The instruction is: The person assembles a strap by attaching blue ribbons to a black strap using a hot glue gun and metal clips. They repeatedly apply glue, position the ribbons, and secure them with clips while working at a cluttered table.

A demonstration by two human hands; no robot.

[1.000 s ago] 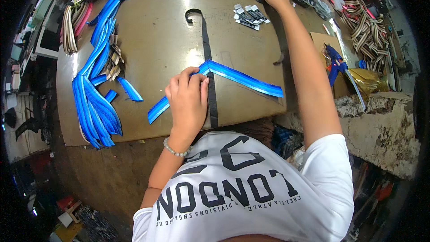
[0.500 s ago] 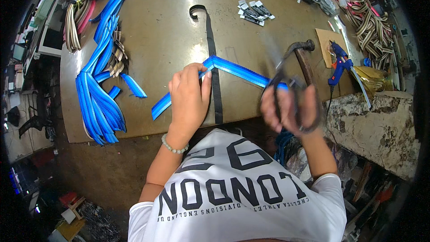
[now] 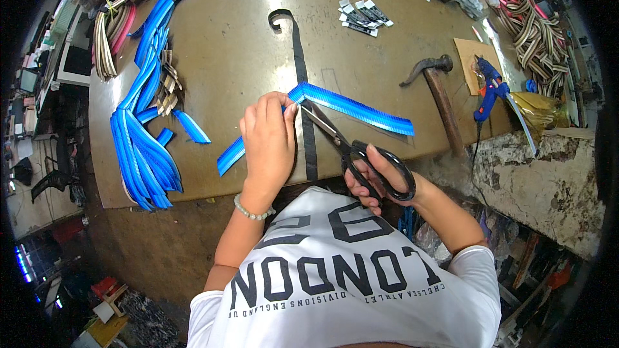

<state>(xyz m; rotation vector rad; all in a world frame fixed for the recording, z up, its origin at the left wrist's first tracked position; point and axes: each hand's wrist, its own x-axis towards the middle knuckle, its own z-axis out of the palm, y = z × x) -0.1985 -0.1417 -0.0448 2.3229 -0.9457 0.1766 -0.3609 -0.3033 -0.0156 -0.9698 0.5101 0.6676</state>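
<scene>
While pinching the blue ribbon point(image 3: 361, 111) near its fold with the left hand point(image 3: 267, 145), at the middle of the frame, probably for keeping the bend steady, holds black scissors point(image 3: 353, 149) by their loops in the right hand point(image 3: 387, 167), with blades slightly parted and tips beside the fold. Seen under the ribbon: a flat black strap point(image 3: 311, 151), curled at its upper end. At left, a limp bundle of blue ribbed strips point(image 3: 138, 151); at right, a brown-handled hammer point(image 3: 445, 108).

There is room to pass between the blue strap point(image 3: 361, 110) and small tags point(image 3: 366, 15). The hammer point(image 3: 443, 106) and glue gun point(image 3: 492, 92) block the right side.
</scene>
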